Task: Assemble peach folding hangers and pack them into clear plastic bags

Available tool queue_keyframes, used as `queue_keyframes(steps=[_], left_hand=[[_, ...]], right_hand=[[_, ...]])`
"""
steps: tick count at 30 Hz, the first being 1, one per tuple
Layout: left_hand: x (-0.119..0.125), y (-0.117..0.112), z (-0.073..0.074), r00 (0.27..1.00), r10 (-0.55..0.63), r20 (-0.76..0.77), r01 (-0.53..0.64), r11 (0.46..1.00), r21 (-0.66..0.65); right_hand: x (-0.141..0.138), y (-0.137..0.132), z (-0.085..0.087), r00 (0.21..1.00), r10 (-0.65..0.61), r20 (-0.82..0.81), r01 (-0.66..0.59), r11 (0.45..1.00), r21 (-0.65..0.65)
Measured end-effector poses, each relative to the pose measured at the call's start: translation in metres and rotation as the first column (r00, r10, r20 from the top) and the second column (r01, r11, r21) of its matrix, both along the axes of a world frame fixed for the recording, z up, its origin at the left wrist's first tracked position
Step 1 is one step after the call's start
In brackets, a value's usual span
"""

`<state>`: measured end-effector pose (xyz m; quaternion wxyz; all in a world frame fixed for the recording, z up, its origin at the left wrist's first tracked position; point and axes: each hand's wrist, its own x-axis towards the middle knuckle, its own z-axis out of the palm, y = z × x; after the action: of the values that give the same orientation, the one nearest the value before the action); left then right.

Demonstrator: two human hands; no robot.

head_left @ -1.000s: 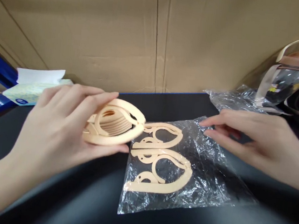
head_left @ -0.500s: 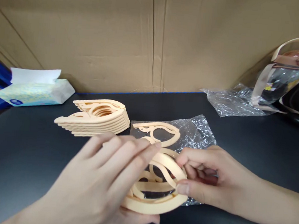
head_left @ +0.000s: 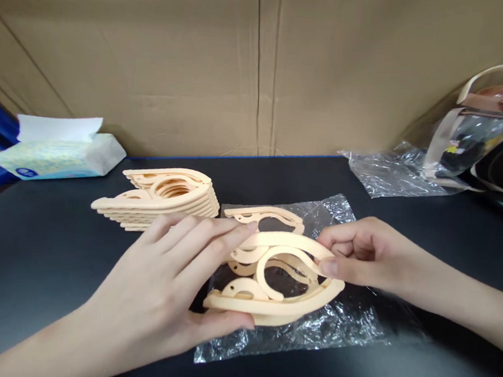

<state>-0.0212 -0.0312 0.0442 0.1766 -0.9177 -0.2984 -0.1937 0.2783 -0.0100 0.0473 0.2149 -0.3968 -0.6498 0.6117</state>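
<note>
Both my hands hold one peach plastic folding hanger (head_left: 275, 285) just above a clear plastic bag (head_left: 335, 330) on the black table. My left hand (head_left: 166, 287) grips its left end, thumb below and fingers on top. My right hand (head_left: 361, 252) pinches its right end, fingers curled. Another peach hanger piece (head_left: 266, 216) lies flat on the bag behind it. A stack of several folded hangers (head_left: 161, 197) rests on the table to the left, apart from both hands.
A tissue pack (head_left: 57, 149) lies at the far left. A crumpled clear bag (head_left: 390, 172) and a capped drinking bottle (head_left: 484, 122) stand at the back right. A cardboard wall (head_left: 254, 64) closes the back of the black table (head_left: 39, 263).
The hanger stack went from my left hand to the table at left. Both hands then took one hanger off the bag and have lifted it slightly and levelled it.
</note>
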Motion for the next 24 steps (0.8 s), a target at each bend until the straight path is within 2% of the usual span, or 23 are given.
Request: queue_keyframes(steps=[4,12,24], left_hand=[[-0.0016,0.0004,-0.0017,1.000,0.012,0.006,-0.012,1.000,0.021],[-0.0017,-0.0013,0.0009,1.000,-0.027,0.006,0.027,0.997,0.066],[-0.0016,-0.0004,-0.0018,0.996,-0.059,0.061,0.058,0.998,0.006]], right_hand=[[0.0001,0.0020,-0.0012,1.000,-0.007,0.010,0.007,1.000,0.020],[-0.0032,-0.0037,-0.0025,0.999,-0.023,-0.025,0.027,0.982,0.185],[-0.0038,-0.0034,0.0004,1.000,0.023,0.006,-0.024,0.984,0.178]])
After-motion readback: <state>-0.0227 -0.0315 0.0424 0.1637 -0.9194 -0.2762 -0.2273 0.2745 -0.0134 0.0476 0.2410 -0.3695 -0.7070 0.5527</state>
